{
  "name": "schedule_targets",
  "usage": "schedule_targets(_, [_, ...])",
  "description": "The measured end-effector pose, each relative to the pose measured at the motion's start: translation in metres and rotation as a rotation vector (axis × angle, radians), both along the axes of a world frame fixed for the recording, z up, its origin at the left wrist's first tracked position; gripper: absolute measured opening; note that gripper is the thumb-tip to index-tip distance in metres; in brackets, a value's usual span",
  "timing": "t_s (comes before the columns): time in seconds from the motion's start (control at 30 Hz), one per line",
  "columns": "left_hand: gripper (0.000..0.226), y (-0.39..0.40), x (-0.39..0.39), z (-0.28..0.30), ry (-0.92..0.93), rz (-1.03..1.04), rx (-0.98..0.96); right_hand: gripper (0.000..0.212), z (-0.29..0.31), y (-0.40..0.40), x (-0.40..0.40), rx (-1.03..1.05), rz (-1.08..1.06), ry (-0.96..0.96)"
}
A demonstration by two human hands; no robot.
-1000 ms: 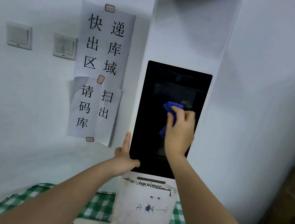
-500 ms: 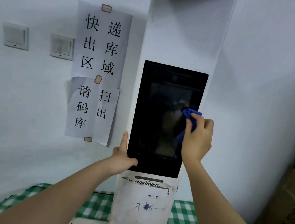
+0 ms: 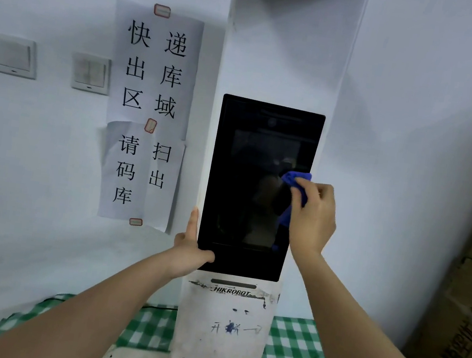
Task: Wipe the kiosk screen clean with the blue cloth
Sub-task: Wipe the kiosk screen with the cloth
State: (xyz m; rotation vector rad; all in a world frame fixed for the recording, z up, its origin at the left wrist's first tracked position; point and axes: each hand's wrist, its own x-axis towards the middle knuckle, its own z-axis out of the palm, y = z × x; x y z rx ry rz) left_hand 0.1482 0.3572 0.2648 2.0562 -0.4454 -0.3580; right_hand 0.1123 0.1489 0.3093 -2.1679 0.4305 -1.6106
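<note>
A tall white kiosk column stands against a pale wall on a green-and-white checked tablecloth. The right hand grips a crumpled blue cloth against the right edge of its black glass screen. The left hand braces the screen's lower left corner, forefinger straight. Printed paper notices and two light switches hang to the left; cardboard boxes stand at right.

Blue cloth, black kiosk screen, green-checked tablecloth.
</note>
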Motion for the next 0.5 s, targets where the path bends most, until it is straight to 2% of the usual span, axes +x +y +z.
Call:
schedule_targets(0.07, [0.099,-0.001,0.000,0.000,-0.007,0.005,0.002,0.021,-0.001,0.009,0.003,0.062,-0.034,-0.066])
schedule_targets(0.13, [0.099,-0.002,0.001,0.000,-0.013,0.010,0.005,0.022,-0.011,0.015,0.003,0.010,0.009,-0.029])
schedule_targets(0.23, [0.098,-0.001,0.003,0.000,-0.005,0.012,0.010,0.024,-0.031,0.001,-0.001,-0.293,0.042,0.172])
schedule_targets(0.27, [0.098,0.000,0.003,-0.001,-0.002,0.010,0.013,0.024,-0.031,-0.008,-0.004,-0.335,0.068,0.230])
schedule_targets(0.33, [0.098,0.000,0.003,-0.001,-0.003,0.005,0.020,0.027,-0.023,-0.021,-0.011,-0.258,0.109,0.299])
schedule_targets(0.5, [0.099,-0.001,0.002,0.000,-0.001,0.003,0.021,0.020,-0.009,-0.014,-0.012,0.000,-0.030,0.020])
